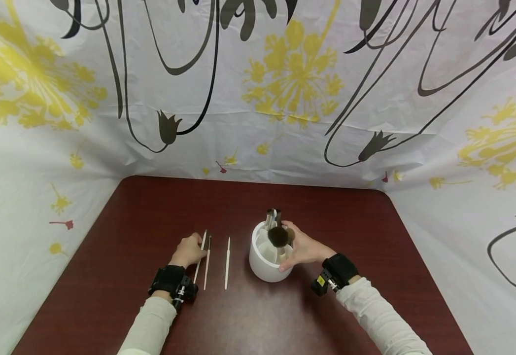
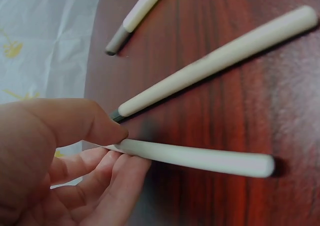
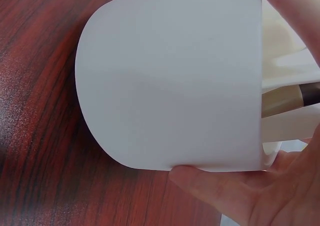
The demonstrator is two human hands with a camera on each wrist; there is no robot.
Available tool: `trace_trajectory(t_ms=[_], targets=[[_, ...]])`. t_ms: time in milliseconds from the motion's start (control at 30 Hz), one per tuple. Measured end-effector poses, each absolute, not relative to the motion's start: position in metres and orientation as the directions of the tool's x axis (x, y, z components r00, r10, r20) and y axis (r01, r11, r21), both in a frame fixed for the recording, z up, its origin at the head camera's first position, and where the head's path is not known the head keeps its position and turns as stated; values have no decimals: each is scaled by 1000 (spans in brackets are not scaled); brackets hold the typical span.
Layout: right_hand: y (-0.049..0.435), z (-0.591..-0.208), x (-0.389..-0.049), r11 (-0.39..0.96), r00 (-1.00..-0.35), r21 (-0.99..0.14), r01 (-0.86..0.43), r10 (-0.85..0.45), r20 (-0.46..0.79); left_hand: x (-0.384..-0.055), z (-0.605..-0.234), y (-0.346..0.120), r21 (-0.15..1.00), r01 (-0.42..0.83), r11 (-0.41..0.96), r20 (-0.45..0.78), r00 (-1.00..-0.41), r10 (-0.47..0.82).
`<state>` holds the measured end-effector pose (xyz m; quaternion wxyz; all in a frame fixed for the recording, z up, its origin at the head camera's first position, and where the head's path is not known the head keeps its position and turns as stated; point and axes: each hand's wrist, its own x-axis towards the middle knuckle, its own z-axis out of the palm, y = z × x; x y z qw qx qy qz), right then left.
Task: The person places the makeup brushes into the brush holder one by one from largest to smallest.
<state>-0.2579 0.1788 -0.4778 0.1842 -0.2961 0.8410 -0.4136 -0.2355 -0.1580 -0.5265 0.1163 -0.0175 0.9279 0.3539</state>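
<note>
My left hand (image 1: 189,250) pinches the white handle of a slim makeup brush (image 2: 200,157) between thumb and fingers; the hand hides its tip. That handle lies close over the table, left of a second slim brush (image 1: 207,271) and a third one (image 1: 227,266), both lying roughly parallel. My right hand (image 1: 304,246) grips a white round brush holder (image 1: 270,271) from its right side, thumb on the near wall and fingers around the far side. Dividers split the holder inside. Several makeup brushes stand in it, among them a fluffy dark-headed brush (image 1: 278,236).
The dark red wood-grain table (image 1: 328,315) has rounded far corners. Behind it and along both sides hangs a white cloth (image 1: 240,123) with yellow and grey flower prints. A black camera strap (image 1: 344,268) circles the right wrist, another strap (image 1: 169,279) the left.
</note>
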Motion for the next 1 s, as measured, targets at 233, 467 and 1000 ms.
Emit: trace_trajectory(t_ms=[233, 467, 1000], targets=[[179, -475, -257, 506, -769, -800, -322, -633, -91, -241, -524, -161, 663, -90, 743, -189, -981, 50], [178, -477, -258, 500, -768, -804, -321, -634, -88, -243, -519, -161, 670, -86, 737, -152, -988, 24], [175, -466, -254, 485, -745, -801, -350, -663, -77, -244, -490, -145, 693, 36, 720, -44, -995, 92]])
